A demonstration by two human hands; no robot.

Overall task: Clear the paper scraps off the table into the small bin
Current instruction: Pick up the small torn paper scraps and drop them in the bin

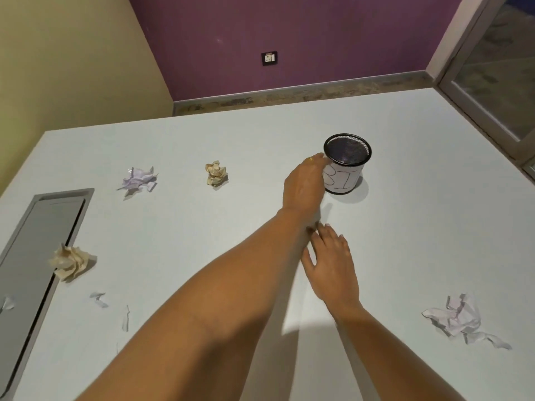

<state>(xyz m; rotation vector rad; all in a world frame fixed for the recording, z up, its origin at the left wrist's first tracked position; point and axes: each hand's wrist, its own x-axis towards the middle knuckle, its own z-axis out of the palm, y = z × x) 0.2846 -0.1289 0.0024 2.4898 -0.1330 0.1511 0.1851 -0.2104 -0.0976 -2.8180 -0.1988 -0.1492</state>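
Purple and yellow walls meet behind the pale bench [260,134], which carries a grey recessed panel [37,244] at its left edge. My left hand [304,186] reaches far forward and its grip is on the left side of the small bin [346,166], fingers wrapped around the wall where the paper label with black lettering sits; the far fingers are hidden behind the bin, so I cannot tell how tightly they close. That bin is a black mesh cup standing upright, right of centre and far from me. My right hand [331,264] lies lower, palm down, fingers spread and loose, holding nothing, its fingertips just beside my left forearm.

Paper scraps are scattered around the bench. A tan crumpled ball [216,173] lies left of the bin, well apart from it, with a lilac crumpled scrap [138,179] further left. Another tan crumpled wad [71,261] rests against the edge of the panel. Small torn bits [100,299] lie nearer me on the left. A white and lilac crumpled sheet [457,316] sits at my near right.
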